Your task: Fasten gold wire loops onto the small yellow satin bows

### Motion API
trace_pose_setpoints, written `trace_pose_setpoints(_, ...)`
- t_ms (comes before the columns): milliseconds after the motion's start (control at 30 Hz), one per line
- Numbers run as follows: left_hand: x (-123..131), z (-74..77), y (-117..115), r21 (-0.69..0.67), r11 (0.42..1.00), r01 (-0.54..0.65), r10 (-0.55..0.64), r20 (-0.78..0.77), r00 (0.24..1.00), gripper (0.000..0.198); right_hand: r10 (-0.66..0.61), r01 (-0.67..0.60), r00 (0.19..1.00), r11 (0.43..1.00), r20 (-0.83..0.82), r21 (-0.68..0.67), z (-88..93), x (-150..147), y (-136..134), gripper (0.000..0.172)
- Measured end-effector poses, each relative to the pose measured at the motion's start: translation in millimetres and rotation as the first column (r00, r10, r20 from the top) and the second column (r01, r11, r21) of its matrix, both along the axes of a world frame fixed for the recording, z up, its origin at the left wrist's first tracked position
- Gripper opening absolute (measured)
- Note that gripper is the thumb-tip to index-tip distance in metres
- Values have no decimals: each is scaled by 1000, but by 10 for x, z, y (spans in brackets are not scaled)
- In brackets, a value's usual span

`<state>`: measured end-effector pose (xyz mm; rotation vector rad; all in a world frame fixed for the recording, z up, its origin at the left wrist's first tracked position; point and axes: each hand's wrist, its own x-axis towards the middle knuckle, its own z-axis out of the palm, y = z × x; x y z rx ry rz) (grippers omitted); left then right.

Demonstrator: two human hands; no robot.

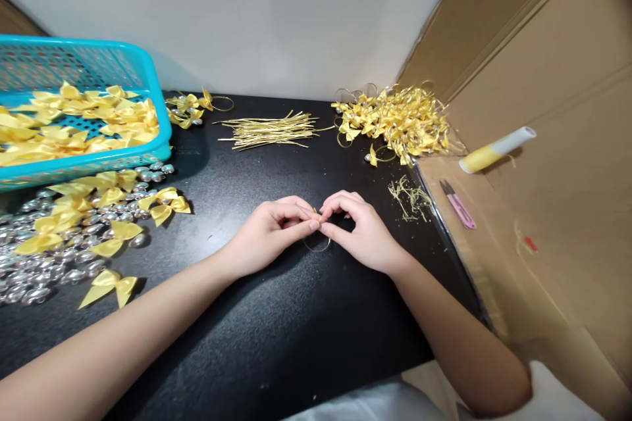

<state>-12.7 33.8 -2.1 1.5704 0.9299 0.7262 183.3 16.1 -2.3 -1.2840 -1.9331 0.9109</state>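
Near the middle of the black table, my left hand (279, 230) and my right hand (359, 229) meet fingertip to fingertip. Between them they pinch a thin gold cord loop (317, 251), whose lower curve hangs below the thumbs. A small bit of yellow shows at the fingertips; the fingers hide most of it. Beyond the hands lies a bundle of straight gold cords (271, 130). To the left, yellow ribbon bows (109, 288) rest on and beside many silver beads (74, 256).
A turquoise basket (157, 89) of yellow bows stands at the left. Finished-looking bow rings (395, 118) are heaped at the back right, with a smaller group (190, 108) by the basket. Cord scraps (409, 197), pink-handled snips (459, 204) and a yellow-white tube (496, 150) are at the right.
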Motion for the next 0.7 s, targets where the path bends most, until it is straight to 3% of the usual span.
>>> trace_pose_setpoints(467, -81, 21, 46, 11, 994, 105, -104, -101, 990, 21, 39, -38, 999, 988, -4, 152, -49, -5, 38, 16)
trace_pose_setpoints(700, -74, 31, 65, 37, 994, 105, -99, -147, 984, 25, -21, 26, 999, 982, -27, 187, -53, 16, 53, 13)
